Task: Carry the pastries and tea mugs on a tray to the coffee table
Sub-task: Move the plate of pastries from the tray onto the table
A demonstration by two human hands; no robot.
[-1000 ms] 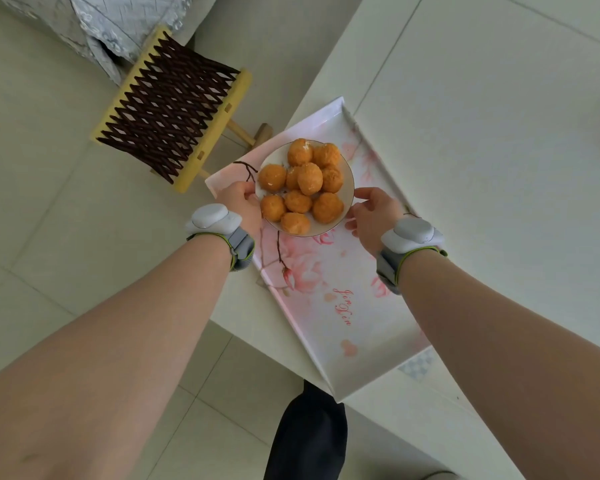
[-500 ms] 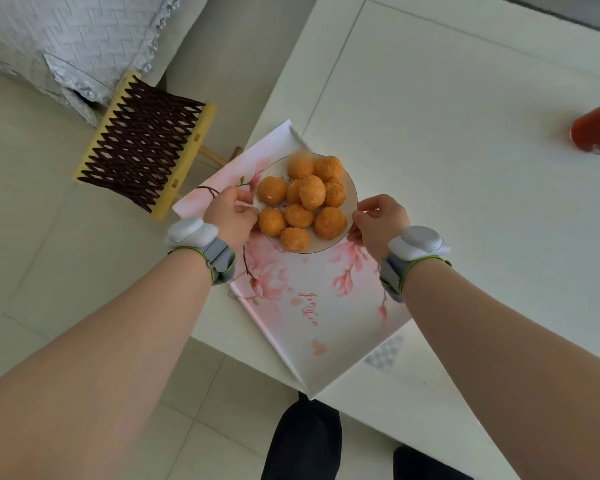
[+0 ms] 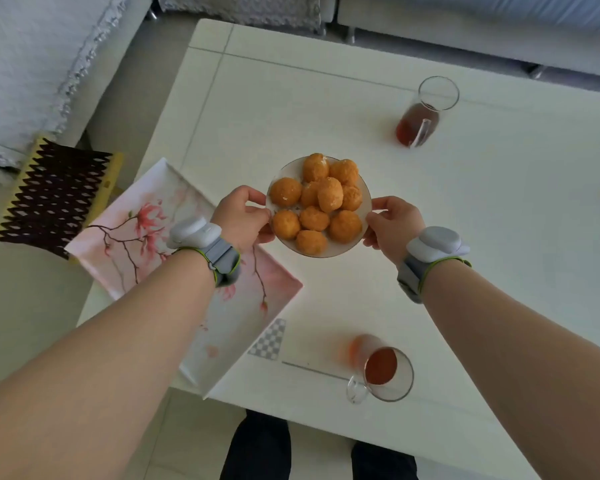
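One plate of ten pastries, rim gripped by left hand and right hand; two tea mugs, one tray on table.

Ten round orange pastries are heaped on one plate. The plate sits between the fingers of two hands, the left hand and the right hand, which pinch its rim. There are two glass mugs of tea: the far mug beyond the right fingers and the near mug back behind them. One flowered tray lies behind the left fingers. There are two wristbands, the left wristband and the right wristband, one stool and one table.
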